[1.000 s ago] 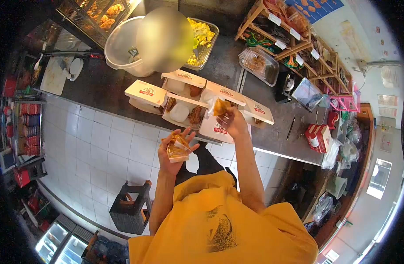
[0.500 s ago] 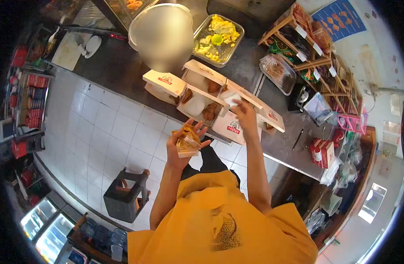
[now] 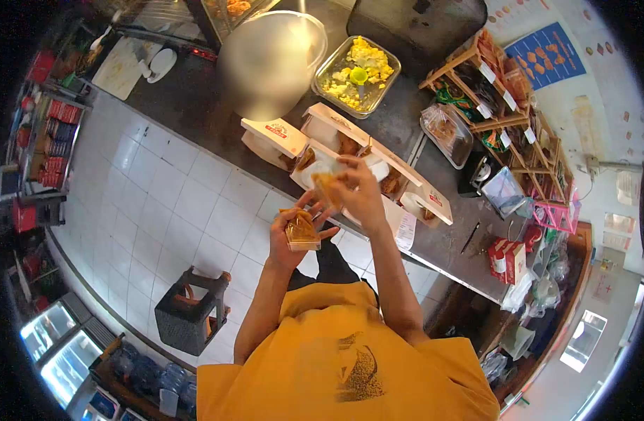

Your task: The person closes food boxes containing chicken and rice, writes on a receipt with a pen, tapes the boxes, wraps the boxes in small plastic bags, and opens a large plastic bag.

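Observation:
My left hand (image 3: 283, 251) is wrapped around a stack of small clear sauce sachets (image 3: 302, 230) with orange contents, held in front of the counter edge. Just above it, my right hand (image 3: 364, 200) pinches a single orange sachet (image 3: 325, 186), slightly blurred by motion. Behind my hands stand several open cardboard meal boxes (image 3: 280, 137) with red print. White rice or its wrapping and pieces of brown fried chicken (image 3: 349, 145) show inside them. My right hand and forearm hide part of the nearest boxes.
A large metal pot (image 3: 266, 70) and a tray of yellow food (image 3: 358, 76) with a green scoop stand behind the boxes. A receipt (image 3: 405, 231) lies at the counter edge. Wooden racks (image 3: 487, 116) rise at right. A dark stool (image 3: 192, 312) stands on the tiled floor.
My right hand has moved left from a box on the right to beside my left hand, and now holds a sachet. My left hand keeps its stack. The view has shifted slightly.

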Demonstrator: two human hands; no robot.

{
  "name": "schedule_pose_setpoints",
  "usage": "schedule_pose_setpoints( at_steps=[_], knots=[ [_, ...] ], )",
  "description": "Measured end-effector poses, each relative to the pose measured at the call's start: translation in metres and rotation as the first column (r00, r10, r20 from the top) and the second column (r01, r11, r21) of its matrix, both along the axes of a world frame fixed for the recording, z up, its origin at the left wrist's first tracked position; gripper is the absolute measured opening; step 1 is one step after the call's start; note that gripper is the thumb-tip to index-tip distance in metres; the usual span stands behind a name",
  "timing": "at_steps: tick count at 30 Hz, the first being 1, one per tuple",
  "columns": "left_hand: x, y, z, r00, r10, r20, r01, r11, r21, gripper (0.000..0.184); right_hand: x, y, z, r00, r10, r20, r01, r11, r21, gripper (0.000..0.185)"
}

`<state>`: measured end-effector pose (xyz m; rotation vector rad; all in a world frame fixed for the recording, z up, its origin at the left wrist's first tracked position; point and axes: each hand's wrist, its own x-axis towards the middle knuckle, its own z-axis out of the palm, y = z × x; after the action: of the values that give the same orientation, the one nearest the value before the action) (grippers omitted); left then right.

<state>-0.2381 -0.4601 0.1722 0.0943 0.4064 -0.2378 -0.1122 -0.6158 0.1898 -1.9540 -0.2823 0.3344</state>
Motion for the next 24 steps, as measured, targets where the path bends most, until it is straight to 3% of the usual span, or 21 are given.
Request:
schedule_pose_setpoints(
  at_steps=[4,9,12,15,16,19,20,21,23,24],
  knots=[
    [-0.01,0.011,-0.011,1.0,0.016,-0.027,-0.015,0.999,0.034,0.058,0.081,0.023,-0.036,0.987,0.035,0.155,0.015,0.951,-0.309,0.025],
    [-0.026,0.024,-0.007,0.996,0.087,0.008,-0.088,0.996,0.018,0.054,0.136,0.026,-0.065,0.944,0.213,0.251,0.023,0.716,-0.698,0.036],
    [-0.035,0.031,-0.013,0.99,0.141,0.005,-0.141,0.99,-0.012,0.053,0.134,0.013,-0.062,0.936,0.185,0.301,0.11,0.656,-0.746,0.034],
    [-0.045,0.034,-0.02,0.983,0.18,-0.035,-0.182,0.983,-0.04,0.053,0.118,0.014,-0.059,0.816,0.177,0.551,0.353,0.601,-0.717,0.031],
    [-0.044,0.037,-0.021,0.981,0.189,-0.051,-0.191,0.981,-0.039,0.053,0.108,0.017,-0.034,0.887,0.241,0.394,0.206,0.557,-0.804,0.031],
    [-0.04,0.043,-0.02,0.979,0.199,-0.033,-0.201,0.978,-0.055,0.054,0.086,0.03,-0.012,0.845,0.31,0.437,-0.007,0.822,-0.569,0.027],
    [-0.037,0.044,-0.018,0.979,0.206,-0.001,-0.206,0.977,-0.054,0.059,0.058,0.047,0.015,0.85,0.36,0.384,-0.166,0.876,-0.453,0.024],
    [-0.035,0.046,-0.015,0.979,0.204,-0.003,-0.203,0.977,-0.065,0.06,0.023,0.068,0.041,0.845,0.412,0.341,-0.308,0.897,-0.318,0.021],
    [-0.029,0.049,-0.009,0.981,0.193,0.007,-0.191,0.977,-0.094,0.062,-0.024,0.089,0.055,0.845,0.511,0.157,-0.468,0.849,-0.246,0.022],
    [-0.028,0.05,-0.01,0.982,0.182,-0.046,-0.185,0.98,-0.078,0.063,-0.033,0.095,0.05,0.836,0.518,0.181,-0.468,0.846,-0.256,0.022]
  ],
)
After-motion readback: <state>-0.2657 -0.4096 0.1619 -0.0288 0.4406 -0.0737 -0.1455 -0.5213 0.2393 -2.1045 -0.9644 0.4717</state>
